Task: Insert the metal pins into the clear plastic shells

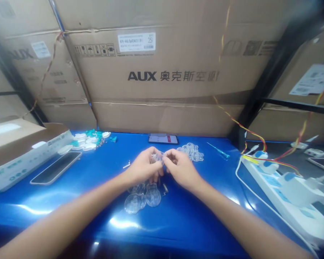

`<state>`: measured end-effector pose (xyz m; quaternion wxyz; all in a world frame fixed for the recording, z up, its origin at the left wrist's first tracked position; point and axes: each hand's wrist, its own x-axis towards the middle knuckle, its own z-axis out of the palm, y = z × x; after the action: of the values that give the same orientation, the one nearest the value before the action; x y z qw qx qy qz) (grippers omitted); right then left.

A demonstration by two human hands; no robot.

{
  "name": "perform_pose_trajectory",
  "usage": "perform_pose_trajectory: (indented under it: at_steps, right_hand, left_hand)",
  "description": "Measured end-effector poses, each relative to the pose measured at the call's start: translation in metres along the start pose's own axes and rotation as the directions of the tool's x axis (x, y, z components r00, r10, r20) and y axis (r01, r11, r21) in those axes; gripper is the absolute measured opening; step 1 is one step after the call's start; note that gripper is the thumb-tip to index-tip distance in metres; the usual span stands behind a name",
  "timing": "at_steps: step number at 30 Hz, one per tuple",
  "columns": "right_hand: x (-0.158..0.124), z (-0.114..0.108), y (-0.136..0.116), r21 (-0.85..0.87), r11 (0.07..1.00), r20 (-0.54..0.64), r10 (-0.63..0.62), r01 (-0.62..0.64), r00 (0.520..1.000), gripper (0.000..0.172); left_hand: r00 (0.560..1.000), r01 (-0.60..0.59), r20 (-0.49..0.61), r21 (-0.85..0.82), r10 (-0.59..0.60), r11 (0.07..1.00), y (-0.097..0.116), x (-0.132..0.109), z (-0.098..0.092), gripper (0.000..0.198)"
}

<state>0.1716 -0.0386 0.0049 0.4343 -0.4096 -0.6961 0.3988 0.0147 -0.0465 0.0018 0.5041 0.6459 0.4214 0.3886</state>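
Note:
My left hand (145,166) is closed around a small clear plastic piece (157,157), mostly hidden by the fingers. Pressed up against its right side, my right hand (180,168) is pinched at the fingertips; what lies between them is too small to make out. Several clear round plastic pieces (153,196) lie on the blue table below my hands, with small metal parts (165,189) beside them. More clear plastic pieces (192,151) sit in a group behind my right hand. A little metal part (126,164) rests left of my left hand.
A phone (163,139) is at the table's back edge, another phone (56,168) at left by an open carton (29,158). White and teal parts (88,140) are heaped behind it. At right are a teal screwdriver (218,150), a power strip (283,194) and cables (255,203).

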Motion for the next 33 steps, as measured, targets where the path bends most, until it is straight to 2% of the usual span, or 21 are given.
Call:
perform_pose_trajectory:
  at_steps: [8,13,17,20,23,26,29,33]
  right_hand:
    - [-0.001,-0.001,-0.004,-0.054,0.999,0.047,-0.005,0.007,0.999,0.012]
    - [-0.001,0.0,-0.004,0.011,1.0,0.072,0.008,-0.009,0.997,0.012]
    - [0.005,-0.008,-0.002,0.041,0.999,0.042,0.006,-0.007,0.999,0.013]
    - [0.016,-0.028,0.001,-0.028,0.996,0.013,0.086,-0.085,0.996,0.012]
    - [0.025,-0.052,0.004,-0.104,0.976,-0.027,0.191,-0.192,0.981,0.008]
    - [0.028,-0.069,0.005,-0.202,0.952,0.031,0.24,-0.23,0.97,0.008]
    - [0.027,-0.075,0.005,-0.337,0.915,0.114,0.273,-0.222,0.955,0.011]
    - [0.025,-0.072,0.005,-0.447,0.875,0.146,0.276,-0.186,0.95,0.015]
  left_hand:
    - [1.0,0.017,-0.014,0.071,-0.016,0.997,-0.002,-0.002,0.001,0.026]
    - [1.0,0.027,-0.004,0.079,-0.027,0.996,0.007,-0.004,-0.001,0.025]
    - [0.999,-0.025,0.041,0.04,0.023,0.999,0.012,-0.003,-0.005,0.028]
    - [0.998,-0.061,0.016,-0.01,0.062,0.998,0.01,-0.001,-0.009,0.032]
    - [0.994,-0.09,-0.065,0.008,0.09,0.996,0.006,0.003,-0.014,0.031]
    - [0.982,-0.113,-0.143,0.075,0.122,0.991,0.0,0.006,-0.02,0.027]
    - [0.972,-0.115,-0.186,0.143,0.141,0.983,-0.004,0.009,-0.025,0.023]
    - [0.967,-0.107,-0.205,0.216,0.152,0.97,-0.008,0.011,-0.028,0.02]
